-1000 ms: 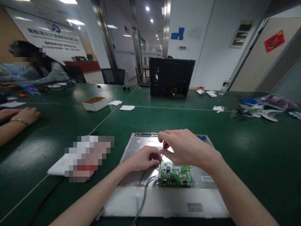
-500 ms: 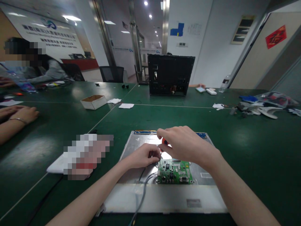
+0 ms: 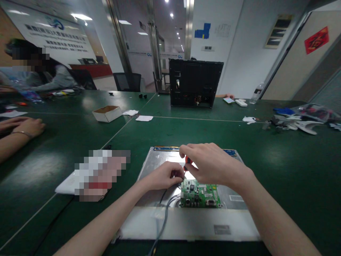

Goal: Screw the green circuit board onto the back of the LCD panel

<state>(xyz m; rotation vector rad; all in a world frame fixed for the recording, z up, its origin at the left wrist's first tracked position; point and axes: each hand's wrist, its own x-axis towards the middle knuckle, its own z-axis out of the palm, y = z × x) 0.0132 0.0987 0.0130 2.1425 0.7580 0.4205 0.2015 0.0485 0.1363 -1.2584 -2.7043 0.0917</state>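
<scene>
While hands [image 3: 186, 169] meet, circuit board [image 3: 200, 194] just below.

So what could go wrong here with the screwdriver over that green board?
The right hand holds a red-handled screwdriver at the corner of the green circuit board; a slip might gouge it. The left hand pinches right beside the tip and could get jabbed. The grey cable lies near and might snag.

The panel back [image 3: 160, 167] looks like dull brushed metal; the circuit board [image 3: 201, 195] is glossy green; the table [image 3: 279, 167] has a smooth, faintly shiny green surface; the small box [image 3: 107, 113] looks like cardboard.
</scene>
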